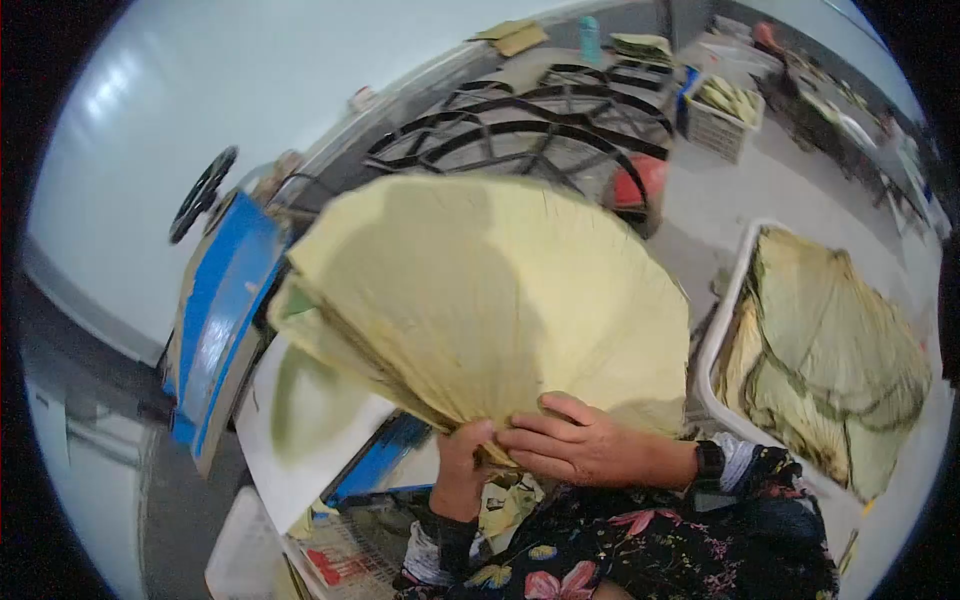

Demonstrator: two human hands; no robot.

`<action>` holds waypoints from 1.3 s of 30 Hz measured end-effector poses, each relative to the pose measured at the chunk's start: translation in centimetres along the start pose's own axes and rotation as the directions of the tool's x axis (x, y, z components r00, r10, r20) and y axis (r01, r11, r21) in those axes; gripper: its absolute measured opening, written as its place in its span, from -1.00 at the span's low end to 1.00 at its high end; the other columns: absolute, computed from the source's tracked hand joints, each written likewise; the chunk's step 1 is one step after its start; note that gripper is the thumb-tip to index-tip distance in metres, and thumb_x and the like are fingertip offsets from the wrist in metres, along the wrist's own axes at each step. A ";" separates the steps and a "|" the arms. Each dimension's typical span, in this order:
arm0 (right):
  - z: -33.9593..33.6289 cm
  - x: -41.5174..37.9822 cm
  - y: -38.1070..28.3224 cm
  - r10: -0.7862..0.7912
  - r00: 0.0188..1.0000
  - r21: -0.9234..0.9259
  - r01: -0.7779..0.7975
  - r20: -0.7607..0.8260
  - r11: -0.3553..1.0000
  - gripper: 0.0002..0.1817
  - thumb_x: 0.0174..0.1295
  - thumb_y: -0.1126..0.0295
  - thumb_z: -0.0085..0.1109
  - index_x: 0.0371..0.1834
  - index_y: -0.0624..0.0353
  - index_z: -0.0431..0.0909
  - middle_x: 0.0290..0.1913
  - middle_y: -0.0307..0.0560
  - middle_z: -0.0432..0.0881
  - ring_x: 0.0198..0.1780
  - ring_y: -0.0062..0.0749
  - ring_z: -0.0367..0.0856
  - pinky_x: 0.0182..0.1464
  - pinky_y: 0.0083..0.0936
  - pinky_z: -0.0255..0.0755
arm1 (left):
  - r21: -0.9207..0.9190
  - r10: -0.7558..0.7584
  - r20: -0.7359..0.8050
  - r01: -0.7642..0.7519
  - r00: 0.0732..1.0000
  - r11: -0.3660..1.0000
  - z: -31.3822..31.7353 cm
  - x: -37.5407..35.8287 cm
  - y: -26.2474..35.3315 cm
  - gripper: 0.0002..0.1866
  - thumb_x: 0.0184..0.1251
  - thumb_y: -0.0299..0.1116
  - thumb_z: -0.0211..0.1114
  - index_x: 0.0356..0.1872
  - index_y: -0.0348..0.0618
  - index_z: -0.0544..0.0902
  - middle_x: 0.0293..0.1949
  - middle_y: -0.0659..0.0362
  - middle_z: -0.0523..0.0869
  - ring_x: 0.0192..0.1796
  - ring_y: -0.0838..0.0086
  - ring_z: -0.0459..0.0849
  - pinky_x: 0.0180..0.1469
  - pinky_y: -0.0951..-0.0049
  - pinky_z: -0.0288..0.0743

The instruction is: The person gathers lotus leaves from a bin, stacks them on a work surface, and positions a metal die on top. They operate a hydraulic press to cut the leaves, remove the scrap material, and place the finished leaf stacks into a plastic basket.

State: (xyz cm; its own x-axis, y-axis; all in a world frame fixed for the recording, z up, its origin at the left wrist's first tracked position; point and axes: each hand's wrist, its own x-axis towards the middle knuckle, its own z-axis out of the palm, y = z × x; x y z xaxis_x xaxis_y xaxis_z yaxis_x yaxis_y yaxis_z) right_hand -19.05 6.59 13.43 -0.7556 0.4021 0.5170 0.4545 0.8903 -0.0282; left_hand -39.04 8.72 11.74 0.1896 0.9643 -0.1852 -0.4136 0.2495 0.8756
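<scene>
A large pale yellow-green fan-shaped leaf [500,290] spreads out in front of me, its layers folded together along the left side. At its narrow base my left hand [465,460] is closed round the gathered end. My right hand [575,442] lies against the lower part of the leaf, just right of the left hand, its fingers pressed together on the base. Behind the two hands the gathered end is partly hidden.
A white tub [712,370] of similar leaves [840,340] stands at the right. Left are a blue machine [225,300] and a white board [300,410]. Black curved frames [540,140] lie beyond the leaf, with a white basket [718,130] behind. People work at the far right.
</scene>
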 end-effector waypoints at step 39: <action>16.0 24.7 5.1 0.606 0.789 0.777 0.443 -0.101 -0.447 -0.22 0.14 -0.13 0.13 0.36 0.03 0.18 0.34 -0.14 0.29 0.34 -0.17 0.23 0.33 -0.07 0.13 | -0.017 0.734 -0.507 -0.857 0.451 0.515 -23.7 -2.9 15.9 -0.29 0.24 0.14 -0.02 0.27 -0.18 0.29 0.23 0.06 0.40 0.25 0.23 0.37 0.28 0.18 0.28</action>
State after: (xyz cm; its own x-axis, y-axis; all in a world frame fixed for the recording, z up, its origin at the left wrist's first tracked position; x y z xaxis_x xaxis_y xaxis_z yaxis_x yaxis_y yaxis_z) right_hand -42.94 24.47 12.38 -0.2733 0.8353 0.4771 -0.9043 -0.0541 -0.4235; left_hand -67.25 11.96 15.64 -0.6698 0.6637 0.3329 -0.3904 -0.6961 0.6025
